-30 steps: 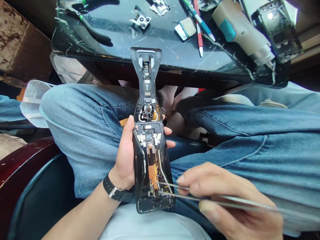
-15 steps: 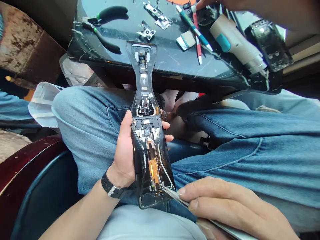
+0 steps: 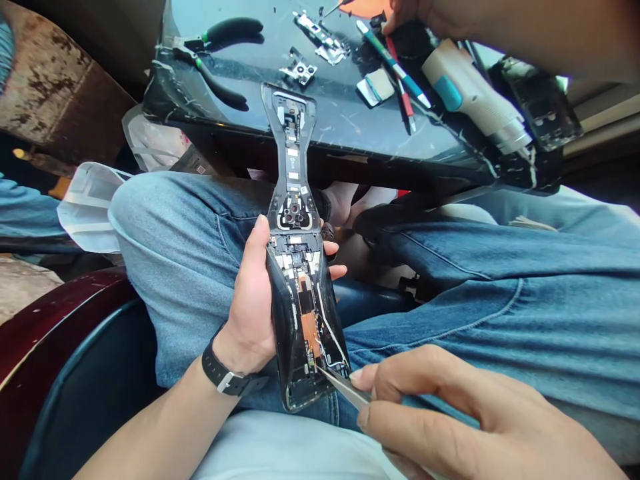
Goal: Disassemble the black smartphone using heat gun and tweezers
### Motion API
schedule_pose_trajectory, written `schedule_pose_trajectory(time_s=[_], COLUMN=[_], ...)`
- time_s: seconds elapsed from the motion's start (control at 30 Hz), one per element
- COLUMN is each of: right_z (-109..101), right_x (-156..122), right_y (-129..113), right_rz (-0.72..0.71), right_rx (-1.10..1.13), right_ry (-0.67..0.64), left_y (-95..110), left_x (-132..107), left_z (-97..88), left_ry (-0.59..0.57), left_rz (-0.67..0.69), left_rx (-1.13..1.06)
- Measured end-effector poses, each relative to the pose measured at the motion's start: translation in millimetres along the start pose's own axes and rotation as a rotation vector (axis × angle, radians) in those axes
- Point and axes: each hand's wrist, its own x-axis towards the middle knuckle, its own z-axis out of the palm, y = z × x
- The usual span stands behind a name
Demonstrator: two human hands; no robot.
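In the head view, a white label (image 3: 303,191) on the waisted panel (image 3: 293,167) is too small to read. The glossy black phone (image 3: 329,313) adjoining it sits above faded jeans (image 3: 175,267), the left hand (image 3: 251,310) curled around its edges; the right hand (image 3: 440,407) pinches slim metal tweezers (image 3: 346,388), tips near a copper-coloured strip (image 3: 311,327).

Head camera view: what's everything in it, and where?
Smartphone: one, black, opened, centre
Tweezers: one, silver, below centre
Table: one, black, top
Pliers: one, black and green, table's left
Metal parts: two, silver, table's middle
Pen-like tools: two, blue, red, table's right
Power tool: one, beige, table's right
Plastic bags: whitish, left, count unclear
Jeans: blue, both sides
Watch strap: one, black, left wrist
Another person's hand: one, top right
Left hand: one, holding smartphone
Right hand: one, holding tweezers
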Motion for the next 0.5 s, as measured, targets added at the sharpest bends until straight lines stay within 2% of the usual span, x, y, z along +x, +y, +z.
schedule_pose_trajectory(time_s=[0.1,0.3,0.4,0.5], right_z=[0.5,-5.6,-6.5,-7.2], right_x=[2.9,3.3,2.4,-0.7], right_y=[0.1,15.8,18.2,10.5], right_rz=[0.104,-0.173,-0.222,-0.238], right_rx=[0.05,0.135,0.145,0.011], right_ry=[-0.125,-0.126,-0.107,-0.153], left_y=[-0.6,-0.3,-0.1,0.0], left_x=[0.7,2.0,2.6,3.4], left_z=[-1.4,-2.4,0.7,3.4], left_ry=[0.007,-0.003,0.03,0.03], left_rz=[-0.007,-0.017,-0.006,-0.007], left_rx=[-0.008,0.001,0.004,0.004])
